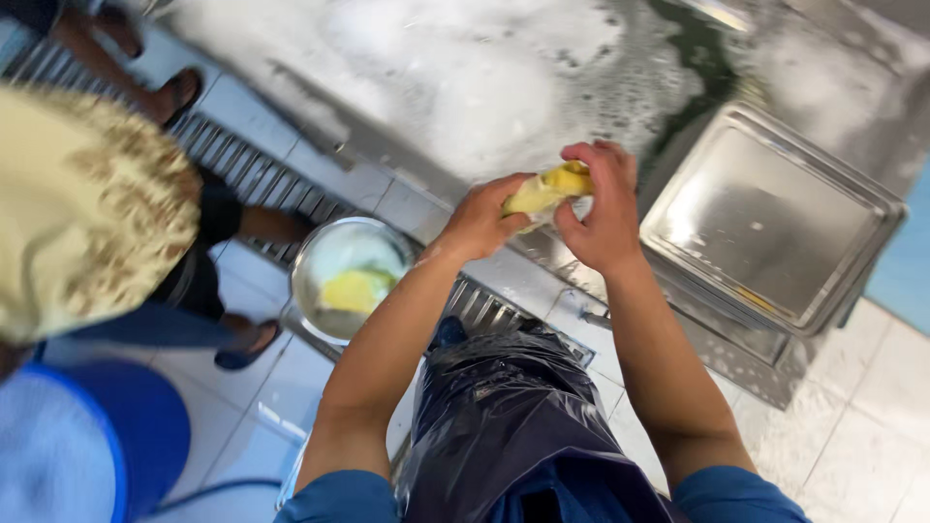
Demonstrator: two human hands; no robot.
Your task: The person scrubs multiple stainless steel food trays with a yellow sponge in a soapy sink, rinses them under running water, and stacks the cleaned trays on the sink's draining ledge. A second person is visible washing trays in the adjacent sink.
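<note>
Fingers (581,155) of both your hands close around a yellow sponge (547,189), squeezed between your left hand (480,221) and right hand (603,208) above the edge of the soapy steel bench (465,87). To your right a square metal tray (765,218) leans against the bench. Lower left, on the tiled floor (852,426), a round steel bowl (310,257) holds another yellow sponge (356,289).

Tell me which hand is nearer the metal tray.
Right. The right hand grips the yellow sponge just left of the tray, close to its rim. The left hand holds the sponge's other end, farther left, toward the bowl.
</note>
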